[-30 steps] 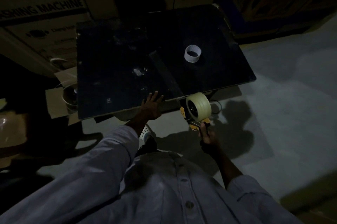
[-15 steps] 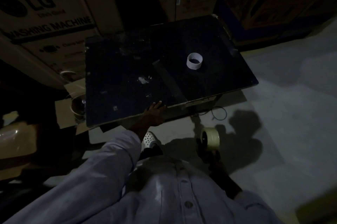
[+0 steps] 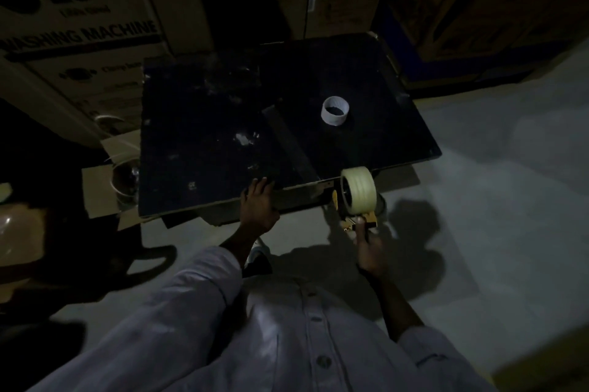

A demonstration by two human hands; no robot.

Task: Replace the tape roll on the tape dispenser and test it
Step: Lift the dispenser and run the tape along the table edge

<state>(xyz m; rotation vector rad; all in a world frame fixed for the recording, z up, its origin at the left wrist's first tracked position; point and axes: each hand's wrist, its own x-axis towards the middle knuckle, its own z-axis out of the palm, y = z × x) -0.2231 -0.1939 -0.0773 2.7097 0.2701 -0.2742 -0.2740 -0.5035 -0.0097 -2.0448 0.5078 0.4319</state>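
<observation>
A yellow hand-held tape dispenser (image 3: 357,219) carries a full pale tape roll (image 3: 358,194). My right hand (image 3: 369,251) is closed around its handle and holds it just at the near edge of the black table (image 3: 207,136). My left hand (image 3: 258,205) rests on that near edge with its fingers spread on the tabletop. An empty white cardboard core (image 3: 335,110) stands on the table's far right part. A strip of tape (image 3: 291,144) lies diagonally across the tabletop, ending at the near edge.
Large cardboard appliance boxes (image 3: 76,34) stand behind and left of the table. A metal pot (image 3: 126,181) and loose cardboard lie on the floor at the left. Grey concrete floor (image 3: 494,184) spreads to the right. The light is dim.
My right hand dropped low with the dispenser half a second ago, and now it has risen back to the table's near edge. My left hand stays on the table edge.
</observation>
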